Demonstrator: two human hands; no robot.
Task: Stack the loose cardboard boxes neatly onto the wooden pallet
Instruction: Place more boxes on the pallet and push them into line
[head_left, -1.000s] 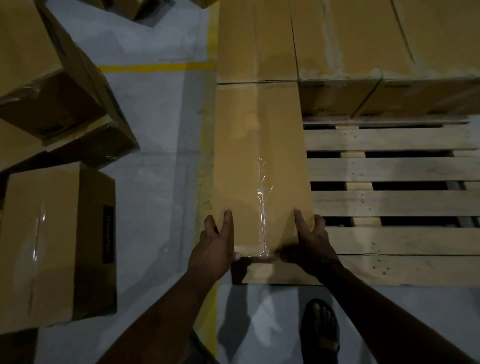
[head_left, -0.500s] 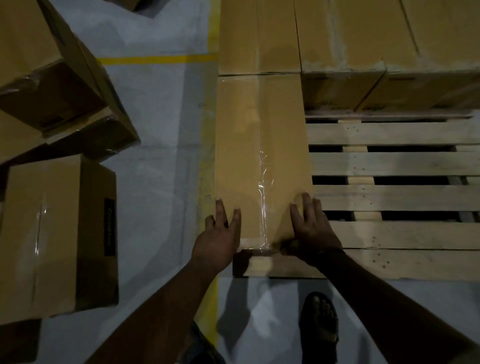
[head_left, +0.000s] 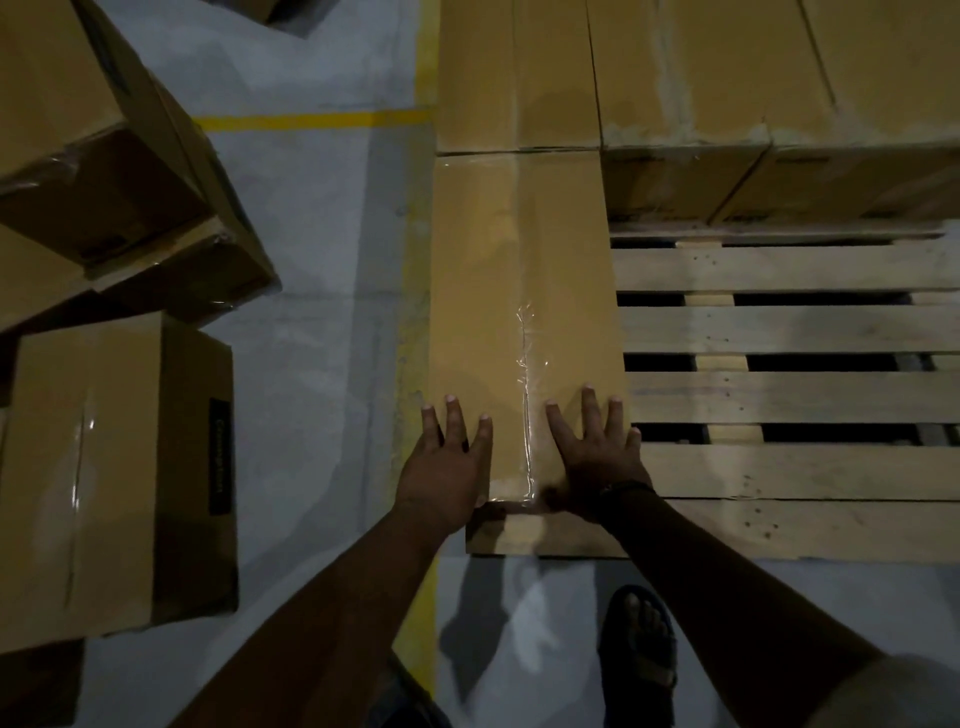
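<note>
Nearest to the camera, a foot in a dark sandal stands on the grey floor, just in front of the wooden pallet. Two bare forearms reach forward from the lower edge.

The left hand lies on the near left corner of a long cardboard box. Its fingers are straight and spread, grasping nothing, and the outer ones reach past the left edge of the box. The right hand lies flat on the top of the same box, to the right of the clear tape seam. Its fingers are also straight and spread and only rest on the cardboard. Where the thumbs are, I cannot tell.

This box lies along the left side of the pallet. Its near end stops a little before the front board and its far end touches the far row of boxes, which stands across the back of the pallet. To the right of the box the slats are bare.

A yellow line on the floor runs beside the left edge of the pallet. Further left, one loose box with a dark label on its side stands on the floor. Beyond it, more tilted boxes lean on each other.
</note>
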